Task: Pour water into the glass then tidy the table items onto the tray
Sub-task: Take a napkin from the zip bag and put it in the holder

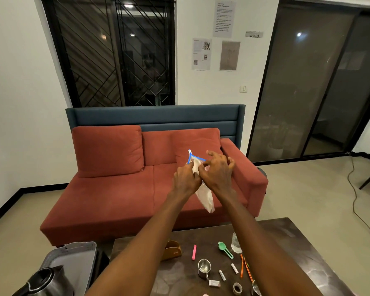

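Pinching bag (204, 195): left fingers (193, 167), right fingers (203, 167).

Clear zip bag (204, 195) with blue seal strip, held up above the worktop (286, 242), hanging tilted, mouth at top. Grey tray (73, 253) at left edge of worktop. Dark kettle (45, 280) near tray's front. Clear glass (236, 243) upright on worktop, beside green spoon (224, 249). Small steel cup (204, 268) upright, mid-worktop.
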